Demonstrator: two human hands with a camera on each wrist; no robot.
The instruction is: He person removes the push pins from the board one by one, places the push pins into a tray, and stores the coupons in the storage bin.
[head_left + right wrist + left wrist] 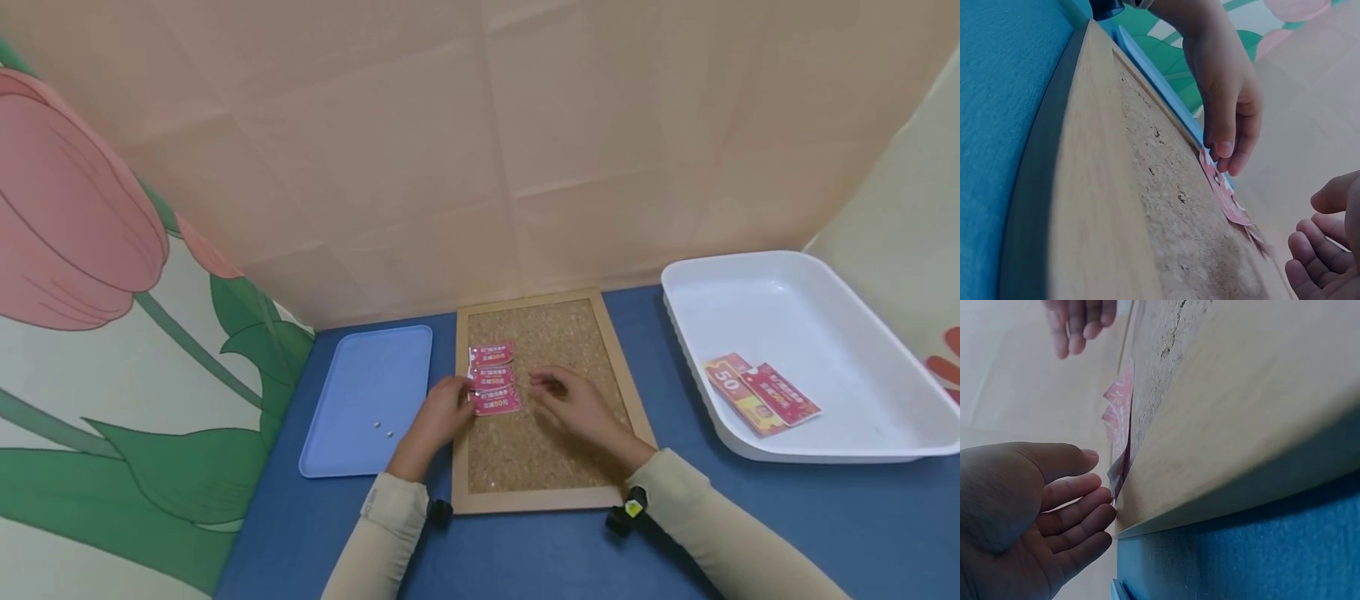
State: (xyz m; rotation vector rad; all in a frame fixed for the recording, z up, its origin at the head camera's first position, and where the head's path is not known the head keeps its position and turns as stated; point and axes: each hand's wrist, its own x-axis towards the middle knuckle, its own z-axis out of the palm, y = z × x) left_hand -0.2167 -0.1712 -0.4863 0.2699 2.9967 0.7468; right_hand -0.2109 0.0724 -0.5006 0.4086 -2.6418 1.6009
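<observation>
On the cork board (555, 467) three pink coupons (498, 402) lie in a column, overlapping a little, near the left side of the frame. My left hand (441, 410) is at the left end of the lowest coupon, thumb and fingers loosely bent. A small gap shows between thumb and index finger in the left wrist view, where the coupon edge (1119, 472) lifts by the fingertips; whether they touch it is unclear. Above the cork, to the right of the coupons, hovers my right hand (576, 406), fingers loosely curved and holding nothing.
A blue tray (360, 375) with two small pin-like pieces (382, 429) lies to the left. On the right stands a white basin (750, 308) holding more coupons (783, 394). The blue tabletop (525, 558) meets a beige sheet behind.
</observation>
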